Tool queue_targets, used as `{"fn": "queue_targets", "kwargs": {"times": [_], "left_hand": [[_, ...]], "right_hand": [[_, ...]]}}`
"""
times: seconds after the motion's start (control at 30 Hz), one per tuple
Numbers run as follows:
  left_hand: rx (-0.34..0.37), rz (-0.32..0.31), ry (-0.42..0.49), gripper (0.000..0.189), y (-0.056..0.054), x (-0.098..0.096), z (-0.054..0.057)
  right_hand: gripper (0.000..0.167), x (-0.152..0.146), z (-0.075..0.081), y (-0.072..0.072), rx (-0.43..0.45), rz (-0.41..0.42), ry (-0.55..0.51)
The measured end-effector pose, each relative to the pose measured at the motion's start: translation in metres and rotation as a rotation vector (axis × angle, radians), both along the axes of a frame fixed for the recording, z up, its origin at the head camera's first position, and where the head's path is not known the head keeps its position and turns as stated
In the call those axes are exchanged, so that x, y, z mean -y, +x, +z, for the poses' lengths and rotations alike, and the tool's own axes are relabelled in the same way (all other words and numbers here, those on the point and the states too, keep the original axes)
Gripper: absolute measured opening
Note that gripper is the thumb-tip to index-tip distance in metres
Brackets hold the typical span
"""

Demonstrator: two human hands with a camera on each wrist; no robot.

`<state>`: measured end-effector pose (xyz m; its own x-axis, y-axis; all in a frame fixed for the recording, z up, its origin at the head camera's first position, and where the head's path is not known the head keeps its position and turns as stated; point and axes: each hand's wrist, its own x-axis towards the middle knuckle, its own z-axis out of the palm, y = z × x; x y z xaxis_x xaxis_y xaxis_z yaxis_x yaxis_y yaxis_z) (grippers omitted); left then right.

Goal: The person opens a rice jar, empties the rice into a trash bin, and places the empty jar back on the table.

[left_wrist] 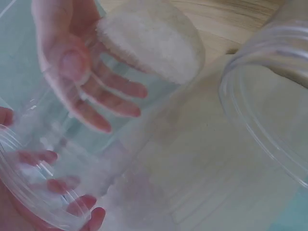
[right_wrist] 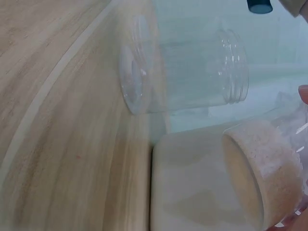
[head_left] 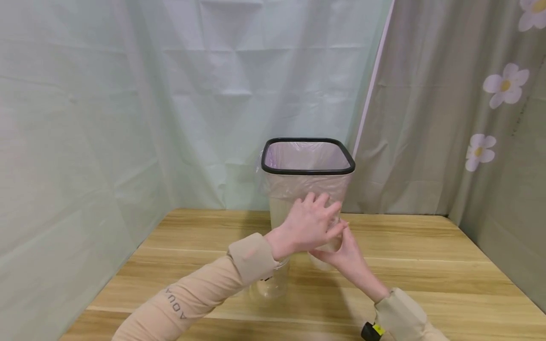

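Observation:
A clear plastic jar with white grains in its bottom hangs tilted above the table, its base raised in the right wrist view. My right hand grips the jar's side, thumb and fingers spread round it. Over the jar's upper end lies my left hand, its fingertips curled round the rim. Whether a lid sits there, I cannot tell. A second clear jar, with a threaded mouth and nothing visible inside, stands upright on the table to the left, partly behind my left forearm in the head view.
Behind my hands stands a pale waste bin with a black rim and a thin plastic liner. The wooden table spreads to both sides. Pale curtains hang at the back and sides.

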<state>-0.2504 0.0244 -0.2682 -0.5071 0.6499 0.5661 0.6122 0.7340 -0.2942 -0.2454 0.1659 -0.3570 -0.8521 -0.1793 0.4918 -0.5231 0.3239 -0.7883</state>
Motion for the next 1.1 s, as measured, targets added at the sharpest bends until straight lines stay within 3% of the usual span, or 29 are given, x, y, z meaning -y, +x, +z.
{"fn": "queue_targets", "kwargs": {"times": [0.1,0.27,0.4,0.6,0.87,1.1], "left_hand": [[-0.008,0.032,0.006,0.043,0.001,-0.001,0.0],[0.056,0.058,-0.029,0.041,0.005,0.0,-0.006],[0.04,0.05,-0.018,0.041,0.006,0.001,-0.008],[-0.003,0.054,0.007,0.045,0.007,0.001,-0.005],[0.013,0.075,-0.003,0.042,0.01,0.003,-0.006],[-0.038,0.037,-0.017,0.034,0.014,0.001,-0.009]], "right_hand": [[0.077,-0.001,0.002,0.001,0.018,-0.026,-0.023],[0.079,-0.005,-0.003,-0.004,-0.011,-0.064,-0.034],[0.078,-0.008,-0.004,-0.005,-0.041,-0.07,-0.029],[0.079,-0.014,-0.005,-0.006,-0.016,-0.127,0.009],[0.078,-0.02,-0.004,-0.006,0.016,-0.124,-0.021],[0.076,-0.032,-0.005,-0.008,-0.008,-0.118,-0.055]]}}
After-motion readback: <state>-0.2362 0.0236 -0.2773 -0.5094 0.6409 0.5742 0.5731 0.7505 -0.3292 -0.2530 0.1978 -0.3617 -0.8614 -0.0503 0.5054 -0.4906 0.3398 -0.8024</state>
